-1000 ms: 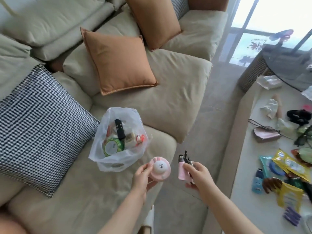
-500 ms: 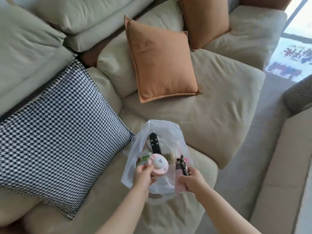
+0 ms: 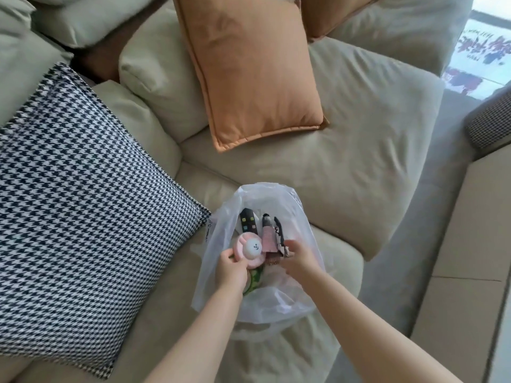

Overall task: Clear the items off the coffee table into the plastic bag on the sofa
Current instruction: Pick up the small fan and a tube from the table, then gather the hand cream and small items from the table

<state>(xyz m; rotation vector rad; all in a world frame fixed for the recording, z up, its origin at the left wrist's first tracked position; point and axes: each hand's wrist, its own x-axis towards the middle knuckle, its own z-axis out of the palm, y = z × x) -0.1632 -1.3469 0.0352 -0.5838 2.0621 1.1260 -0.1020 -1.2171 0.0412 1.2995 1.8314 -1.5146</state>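
The plastic bag (image 3: 293, 214) stands open on the beige seat of the sofa (image 3: 359, 167), just beside a black-and-white houndstooth cushion (image 3: 83, 189). An orange cushion (image 3: 254, 73) leans against the sofa back, further behind the bag.

Both hands are over the mouth of the bag. The left hand (image 3: 231, 270) holds a round pink item with a white rabbit face (image 3: 249, 248); its fingers are curled around the lower edge of it, and the item is inside the opening of the bag. The right hand (image 3: 300, 257) is at the right side of the opening. Its fingers pinch the lower end of a small pink tube with a dark cap (image 3: 268, 234) and a dark thin object (image 3: 279, 233) next to it; both point up and away inside the bag.

Deeper in the bag lies a black strip with small coloured squares (image 3: 248, 221), and below the left hand a green round thing (image 3: 253, 280) is partly visible. What it is, one cannot tell.
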